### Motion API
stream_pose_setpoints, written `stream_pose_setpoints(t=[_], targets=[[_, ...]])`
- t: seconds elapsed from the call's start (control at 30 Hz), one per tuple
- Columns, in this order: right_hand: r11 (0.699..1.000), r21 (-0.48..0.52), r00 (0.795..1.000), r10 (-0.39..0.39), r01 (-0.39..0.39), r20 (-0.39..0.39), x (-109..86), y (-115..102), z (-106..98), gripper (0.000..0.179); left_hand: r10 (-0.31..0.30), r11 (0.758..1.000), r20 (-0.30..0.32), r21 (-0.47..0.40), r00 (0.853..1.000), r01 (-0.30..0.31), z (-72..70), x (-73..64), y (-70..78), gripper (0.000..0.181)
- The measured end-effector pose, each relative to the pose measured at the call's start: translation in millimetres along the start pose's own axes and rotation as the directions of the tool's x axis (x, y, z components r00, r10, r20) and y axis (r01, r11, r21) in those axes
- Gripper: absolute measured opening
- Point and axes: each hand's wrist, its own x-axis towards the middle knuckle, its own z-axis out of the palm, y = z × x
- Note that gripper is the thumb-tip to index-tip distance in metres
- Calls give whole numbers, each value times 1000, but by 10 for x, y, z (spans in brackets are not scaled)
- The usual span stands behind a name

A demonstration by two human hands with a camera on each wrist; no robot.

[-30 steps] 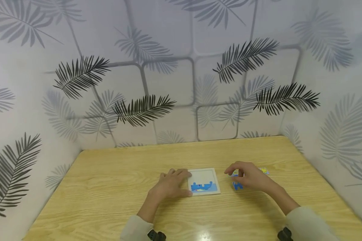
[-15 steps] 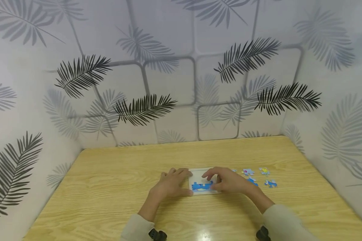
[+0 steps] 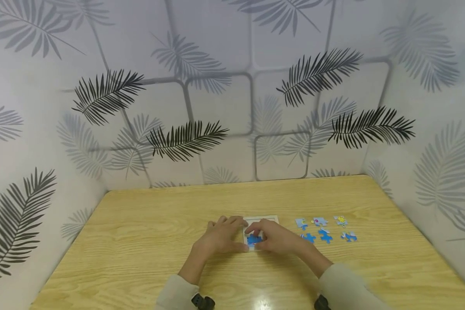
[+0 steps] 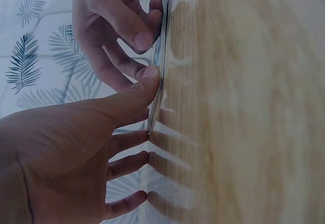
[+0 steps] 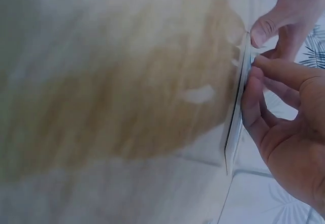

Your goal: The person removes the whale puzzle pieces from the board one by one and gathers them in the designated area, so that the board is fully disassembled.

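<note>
A square white puzzle tray (image 3: 272, 217) lies flat on the wooden table, with blue jigsaw pieces fitted along its lower part. My left hand (image 3: 221, 237) rests at the tray's left edge, thumb at the near corner and fingers spread toward the far one. In the left wrist view its thumb (image 4: 147, 84) presses the tray's edge while the other fingertips touch the table. My right hand (image 3: 277, 237) reaches over the tray from the right, its curled thumb and index finger on either side of a blue puzzle piece (image 3: 252, 239). That hand hides the tray's right part.
To the right of the tray, several loose puzzle pieces lie in two rows, among them one with a yellow sun (image 3: 341, 221) and a blue one (image 3: 325, 236). The wooden table (image 3: 151, 241) meets leaf-patterned walls (image 3: 217, 103) at the back and sides.
My right hand has moved left from above the loose pieces onto the tray, uncovering those pieces. My left hand has stayed at the tray's left edge.
</note>
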Motion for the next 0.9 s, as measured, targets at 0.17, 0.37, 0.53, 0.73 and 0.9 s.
stream_pose_setpoints(t=[0.17,0.37,0.53,0.73,0.9], targets=[[998,-4,998,59,-59,7,26,-46,38,31,-3,1000,6,-12,1000,3,12,3,-9,66],[996,46,996,78,-80,48,65,-80,29,24,-17,1000,4,7,1000,17,14,-2,-34,66],[992,90,994,81,-87,77,68,-78,30,27,-23,1000,11,0,1000,23,19,-21,-26,67],[971,217,992,79,-98,96,51,-60,19,28,0,1000,3,31,1000,-1,5,-14,14,67],[967,230,992,86,-106,95,49,-67,10,27,-1,1000,-1,24,1000,1,-17,-20,34,69]])
